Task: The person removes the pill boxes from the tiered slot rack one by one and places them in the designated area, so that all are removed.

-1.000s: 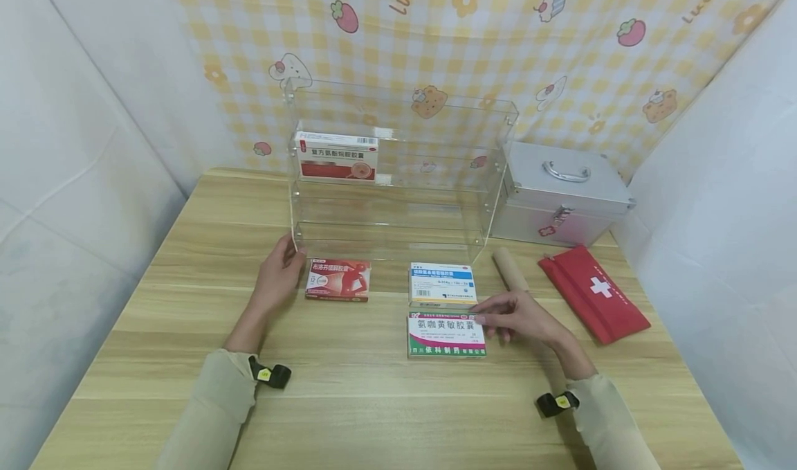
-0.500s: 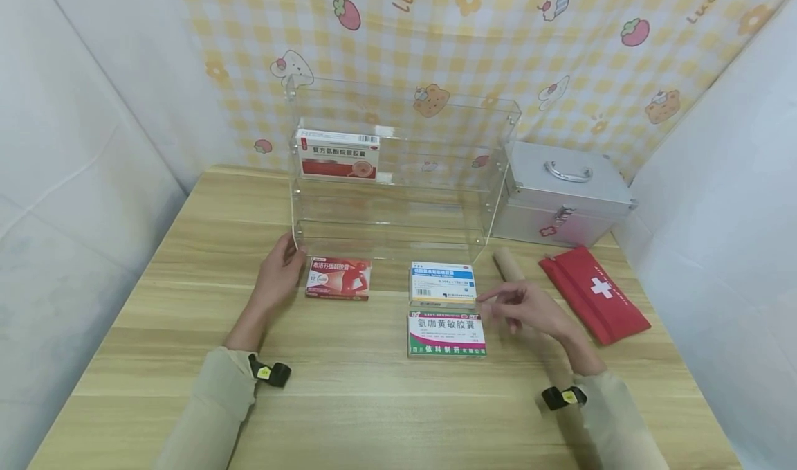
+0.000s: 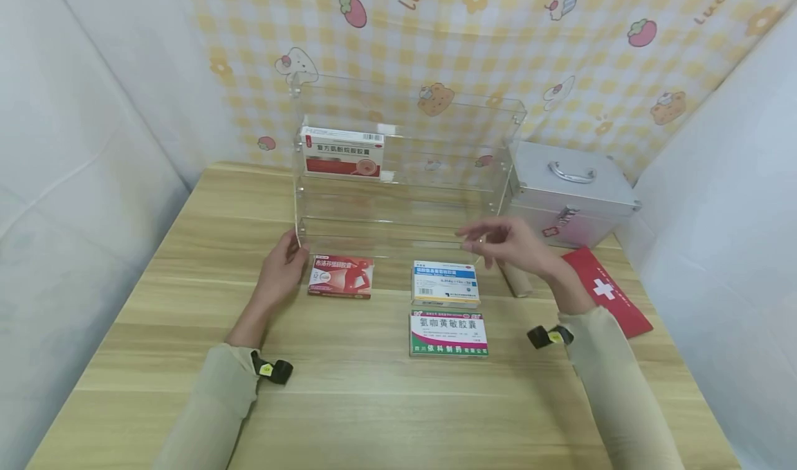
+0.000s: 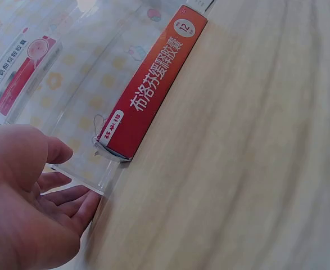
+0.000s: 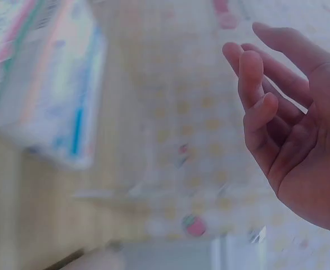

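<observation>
A clear acrylic display rack (image 3: 398, 210) stands toward the back of the table. At its lower left corner, my left hand (image 3: 283, 268) holds the side panel between thumb and fingers. Just right of that hand lies a red medicine box (image 3: 340, 276). In front of the rack's lower right corner hovers my right hand (image 3: 513, 245), holding nothing, its fingers loosely bent. Below it lie a blue-and-white medicine box (image 3: 445, 283) and, nearer me, a green-and-white medicine box (image 3: 448, 333). The upper left of the rack bears a white-and-red medicine box (image 3: 344, 153).
A silver metal case (image 3: 569, 186) stands right of the rack. In front of it is a red pouch (image 3: 613, 293) with a white cross, partly covered by my right forearm. A tan cylinder (image 3: 515, 279) lies below my right hand.
My right hand has left the edge of the green-and-white and blue-and-white boxes and moved up and away from me, toward the rack's lower right corner. My left hand stays put.
</observation>
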`<state>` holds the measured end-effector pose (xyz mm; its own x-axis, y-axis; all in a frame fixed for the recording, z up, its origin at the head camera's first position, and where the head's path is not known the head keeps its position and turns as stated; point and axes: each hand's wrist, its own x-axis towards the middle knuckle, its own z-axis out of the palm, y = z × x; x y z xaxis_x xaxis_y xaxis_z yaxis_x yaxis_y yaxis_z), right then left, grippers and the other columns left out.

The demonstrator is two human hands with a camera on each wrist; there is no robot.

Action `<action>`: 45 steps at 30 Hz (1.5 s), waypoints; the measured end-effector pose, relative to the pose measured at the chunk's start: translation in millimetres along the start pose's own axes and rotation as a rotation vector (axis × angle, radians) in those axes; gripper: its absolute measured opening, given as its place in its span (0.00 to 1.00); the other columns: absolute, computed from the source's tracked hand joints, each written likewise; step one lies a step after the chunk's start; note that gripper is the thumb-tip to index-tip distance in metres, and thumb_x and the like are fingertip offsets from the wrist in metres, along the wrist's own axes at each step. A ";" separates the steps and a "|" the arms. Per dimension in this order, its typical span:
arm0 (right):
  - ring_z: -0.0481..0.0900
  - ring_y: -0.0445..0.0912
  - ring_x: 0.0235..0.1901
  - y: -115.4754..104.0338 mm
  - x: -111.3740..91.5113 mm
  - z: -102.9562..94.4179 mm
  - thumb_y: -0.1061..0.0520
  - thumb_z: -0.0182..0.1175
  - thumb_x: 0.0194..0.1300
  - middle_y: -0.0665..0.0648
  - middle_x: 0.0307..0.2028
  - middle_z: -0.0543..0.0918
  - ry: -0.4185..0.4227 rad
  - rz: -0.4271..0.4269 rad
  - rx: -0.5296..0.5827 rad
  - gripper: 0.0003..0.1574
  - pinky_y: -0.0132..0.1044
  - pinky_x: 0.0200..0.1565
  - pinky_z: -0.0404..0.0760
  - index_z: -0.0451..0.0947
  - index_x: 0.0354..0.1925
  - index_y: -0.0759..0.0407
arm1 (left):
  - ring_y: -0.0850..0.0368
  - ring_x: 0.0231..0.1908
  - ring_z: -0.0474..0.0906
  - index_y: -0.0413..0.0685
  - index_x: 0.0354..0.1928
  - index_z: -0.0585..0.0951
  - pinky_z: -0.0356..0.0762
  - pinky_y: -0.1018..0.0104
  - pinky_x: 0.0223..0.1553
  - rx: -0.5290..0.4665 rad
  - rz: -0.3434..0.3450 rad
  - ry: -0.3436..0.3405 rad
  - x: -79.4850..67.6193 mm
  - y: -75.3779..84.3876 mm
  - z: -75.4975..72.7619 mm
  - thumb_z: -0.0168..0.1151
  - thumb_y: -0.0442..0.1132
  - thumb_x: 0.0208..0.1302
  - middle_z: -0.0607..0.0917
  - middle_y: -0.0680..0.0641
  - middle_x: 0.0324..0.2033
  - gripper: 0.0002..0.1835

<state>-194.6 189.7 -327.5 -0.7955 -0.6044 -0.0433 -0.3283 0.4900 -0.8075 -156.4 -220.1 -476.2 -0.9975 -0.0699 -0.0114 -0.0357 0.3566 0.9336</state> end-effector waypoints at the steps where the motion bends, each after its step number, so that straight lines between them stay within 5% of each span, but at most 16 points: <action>1: 0.78 0.52 0.19 -6.3 5.8 -2.4 0.60 0.64 0.67 0.59 0.43 0.84 0.004 -0.019 -0.002 0.18 0.33 0.17 0.74 0.81 0.54 0.60 | 0.40 0.67 0.63 0.43 0.75 0.56 0.64 0.49 0.67 0.002 -0.004 0.002 0.1 0.3 0.3 0.47 0.43 0.77 0.64 0.34 0.69 0.30; 9: 0.78 0.52 0.17 -50.0 52.7 -17.5 0.61 0.63 0.67 0.59 0.42 0.85 0.031 -0.148 -0.003 0.17 0.33 0.11 0.70 0.81 0.53 0.62 | 0.41 0.67 0.63 0.44 0.75 0.56 0.64 0.50 0.67 0.009 -0.016 0.003 1.6 1.0 1.7 0.48 0.44 0.77 0.64 0.35 0.69 0.30; 15: 0.79 0.52 0.19 -62.2 91.9 -25.7 0.51 0.66 0.66 0.51 0.42 0.85 0.048 -0.140 -0.042 0.17 0.33 0.12 0.69 0.83 0.53 0.48 | 0.41 0.67 0.63 0.44 0.75 0.55 0.64 0.51 0.67 0.008 -0.014 0.007 3.1 -1.2 1.7 0.48 0.44 0.76 0.63 0.35 0.70 0.30; 21: 0.80 0.55 0.21 -79.1 119.3 -29.5 0.47 0.67 0.64 0.51 0.42 0.85 0.042 -0.163 -0.084 0.18 0.37 0.13 0.71 0.83 0.51 0.48 | 0.42 0.67 0.63 0.45 0.75 0.55 0.64 0.50 0.67 -0.006 -0.018 -0.004 2.8 -1.4 0.2 0.48 0.44 0.76 0.63 0.36 0.70 0.31; 34: 0.82 0.59 0.23 -96.6 162.7 -24.8 0.45 0.66 0.64 0.48 0.40 0.86 0.039 -0.163 -0.178 0.20 0.45 0.17 0.77 0.83 0.52 0.50 | 0.41 0.67 0.64 0.46 0.75 0.56 0.63 0.48 0.67 -0.016 -0.027 0.001 -0.5 -2.2 0.0 0.48 0.45 0.76 0.64 0.36 0.69 0.30; 45: 0.84 0.59 0.25 -99.1 179.3 -22.2 0.46 0.65 0.66 0.50 0.40 0.87 0.033 -0.065 -0.186 0.18 0.47 0.16 0.77 0.82 0.52 0.50 | 0.41 0.66 0.65 0.44 0.75 0.57 0.64 0.50 0.67 -0.028 -0.012 0.002 -2.1 1.6 -2.6 0.48 0.43 0.76 0.65 0.36 0.69 0.30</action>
<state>-316.0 46.7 -242.2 -0.7848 -0.6191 0.0266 -0.4651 0.5601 -0.6855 -154.2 -221.8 -473.8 -0.9968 -0.0763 -0.0222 -0.0461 0.3293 0.9431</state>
